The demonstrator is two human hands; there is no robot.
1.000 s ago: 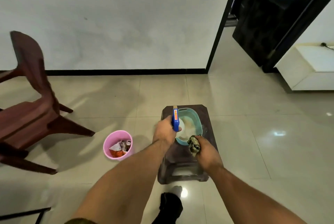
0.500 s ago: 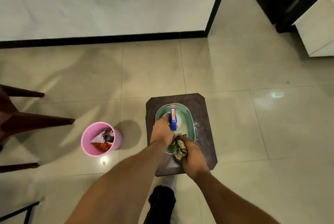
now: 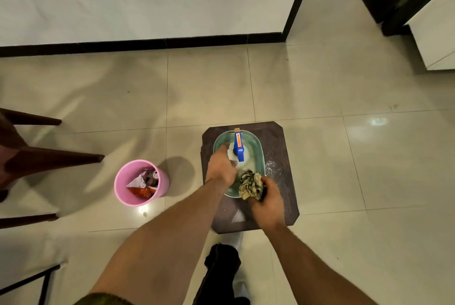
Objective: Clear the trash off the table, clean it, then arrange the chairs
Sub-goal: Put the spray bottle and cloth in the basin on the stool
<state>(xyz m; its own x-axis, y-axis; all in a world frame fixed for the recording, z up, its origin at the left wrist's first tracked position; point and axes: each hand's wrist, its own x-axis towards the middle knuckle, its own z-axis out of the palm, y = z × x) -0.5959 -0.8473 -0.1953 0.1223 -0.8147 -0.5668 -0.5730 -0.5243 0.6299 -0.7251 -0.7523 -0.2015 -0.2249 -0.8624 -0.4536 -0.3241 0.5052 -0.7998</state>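
Note:
A dark brown plastic stool stands on the tiled floor with a teal oval basket on top. Inside the basket is a spray bottle with a blue trigger head. My left hand is at the bottle's body, fingers curled beside it. My right hand grips a crumpled patterned cloth over the basket's near rim. A pink bin holding wrappers stands on the floor to the left of the stool.
Dark red chair legs reach in from the left edge. A black metal frame shows at the bottom left. A white wall with black skirting runs across the back, and a white cabinet is at the top right. My foot is below the stool.
The view has tilted down and closer to the stool. The spray bottle has come down into the basket, and my right hand has brought the cloth to the basket's near rim.

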